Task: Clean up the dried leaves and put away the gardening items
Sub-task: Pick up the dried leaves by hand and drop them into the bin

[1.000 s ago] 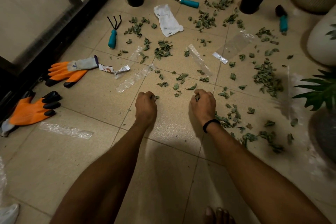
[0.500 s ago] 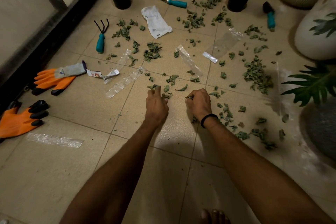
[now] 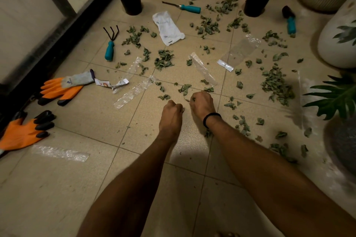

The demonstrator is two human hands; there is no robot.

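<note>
**Both fists now loaded**

Your left hand [image 3: 171,116], fingers spread on the tile half a second ago, has curled round a pinch of crumpled dried green leaves [image 3: 184,88]. Your right hand [image 3: 202,102] stays clamped on its own scraps. The patch between them is cleared, but most leaves lie beyond and right of your grip

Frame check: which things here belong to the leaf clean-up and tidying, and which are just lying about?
Job: dried leaves, gripped by left hand and right hand; hand rake; weeder; trowel; orange gloves; black pots.
Lying about: white packet; clear wrappers; white planter; green plant.
</note>
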